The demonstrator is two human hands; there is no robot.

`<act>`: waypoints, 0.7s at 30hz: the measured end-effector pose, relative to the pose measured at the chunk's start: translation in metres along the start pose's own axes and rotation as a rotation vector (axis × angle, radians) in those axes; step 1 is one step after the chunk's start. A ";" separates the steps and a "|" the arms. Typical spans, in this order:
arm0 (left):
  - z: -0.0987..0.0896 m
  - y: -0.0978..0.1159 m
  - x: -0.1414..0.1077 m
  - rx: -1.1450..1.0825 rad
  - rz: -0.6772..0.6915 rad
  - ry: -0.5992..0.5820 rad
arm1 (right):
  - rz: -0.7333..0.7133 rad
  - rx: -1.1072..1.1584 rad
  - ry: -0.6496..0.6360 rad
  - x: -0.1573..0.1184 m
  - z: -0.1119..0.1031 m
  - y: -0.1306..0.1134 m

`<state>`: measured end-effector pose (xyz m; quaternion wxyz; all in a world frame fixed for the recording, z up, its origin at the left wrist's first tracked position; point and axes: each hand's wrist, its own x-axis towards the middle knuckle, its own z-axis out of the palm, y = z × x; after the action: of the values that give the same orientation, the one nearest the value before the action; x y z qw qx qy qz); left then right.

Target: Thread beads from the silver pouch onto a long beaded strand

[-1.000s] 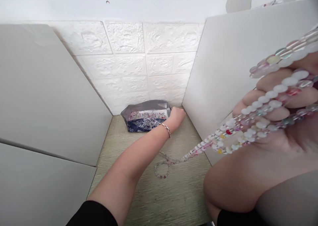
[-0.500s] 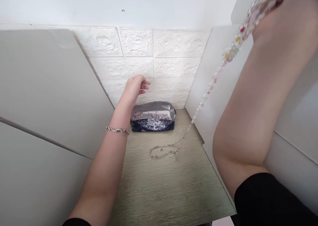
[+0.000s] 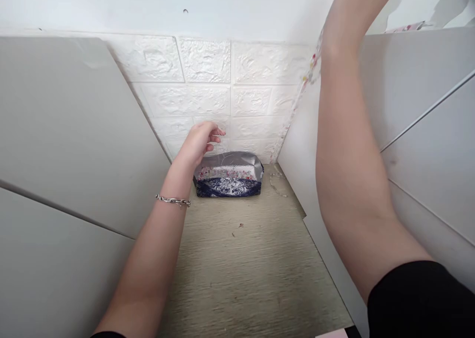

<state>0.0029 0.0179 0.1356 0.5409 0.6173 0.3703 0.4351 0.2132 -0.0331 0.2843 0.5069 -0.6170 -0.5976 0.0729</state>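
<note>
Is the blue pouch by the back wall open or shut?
Open: the pouch gapes, its silver lining and beads showing inside.

We had a fabric pouch [image 3: 228, 180] on the wood-grain floor [image 3: 245, 278], against the back wall [image 3: 230, 100], between the left panel [image 3: 70, 130] and right panel [image 3: 426, 125]. A bead strand [image 3: 277, 183] lay just right of it; our left hand [image 3: 198, 142] hung just above it.

Head-worn view facing forward and down past the left hand [image 3: 196, 142], close above a wood-grain board [image 3: 252, 273]
</note>
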 end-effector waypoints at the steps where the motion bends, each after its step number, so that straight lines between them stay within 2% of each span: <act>1: 0.000 0.000 -0.001 -0.006 0.004 -0.014 | -0.003 -0.010 0.013 -0.022 0.010 0.008; 3: -0.002 0.001 -0.003 -0.019 0.025 -0.053 | -0.006 -0.038 0.063 -0.057 0.025 0.024; 5: -0.004 0.004 -0.006 -0.025 0.048 -0.086 | -0.012 -0.085 0.174 -0.072 0.034 0.041; 9: -0.006 0.010 -0.010 0.013 0.055 -0.045 | 0.030 -0.234 0.512 -0.061 0.045 0.073; 12: -0.006 0.010 -0.011 0.033 0.076 0.019 | 0.135 -0.316 0.446 -0.059 0.061 0.100; 15: -0.006 0.005 -0.011 -0.005 0.122 0.049 | 0.204 -0.455 0.383 -0.072 0.078 0.126; 21: -0.007 -0.009 -0.011 0.043 0.133 0.079 | 0.272 -0.605 0.133 -0.082 0.101 0.155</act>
<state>-0.0073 0.0114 0.1250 0.4824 0.6342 0.3589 0.4861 0.2228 -0.0096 0.0836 0.3244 -0.8170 -0.4698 -0.0811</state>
